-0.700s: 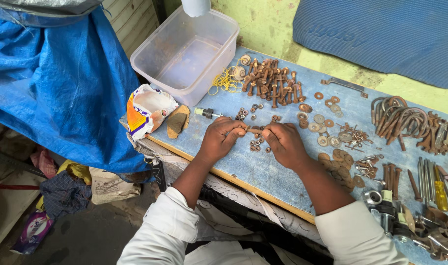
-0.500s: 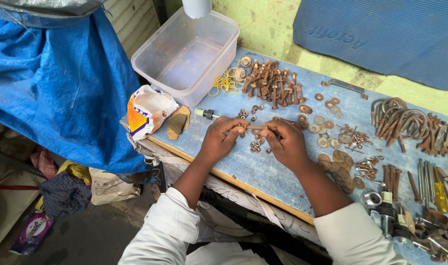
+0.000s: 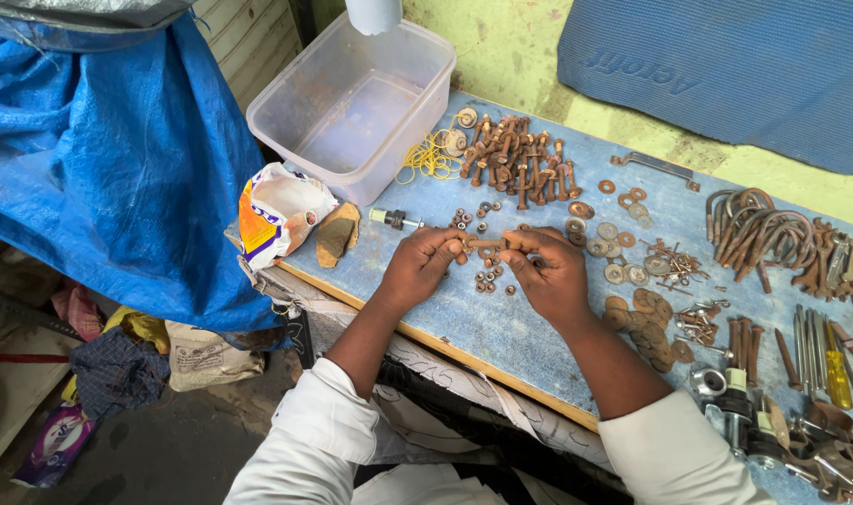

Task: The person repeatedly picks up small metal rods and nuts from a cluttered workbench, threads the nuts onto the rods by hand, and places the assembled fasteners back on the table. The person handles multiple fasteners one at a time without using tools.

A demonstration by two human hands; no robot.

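Observation:
A rusty bolt (image 3: 487,244) is held level between both hands above the blue tabletop (image 3: 501,327). My left hand (image 3: 419,266) pinches its left end and my right hand (image 3: 548,269) pinches its right end. Small rusty nuts (image 3: 487,278) lie scattered on the table just under and beside the hands. A pile of rusty bolts (image 3: 518,168) lies farther back, past the hands.
A clear plastic tub (image 3: 352,108) stands at the table's back left, with yellow rubber bands (image 3: 428,157) beside it. Washers (image 3: 623,252), U-bolts (image 3: 759,224), a yellow-handled screwdriver (image 3: 836,374) and other tools fill the right side. A blue tarp (image 3: 108,159) hangs left.
The hands have drawn together on the bolt, which now lies level between the fingertips. Their place over the table is about the same.

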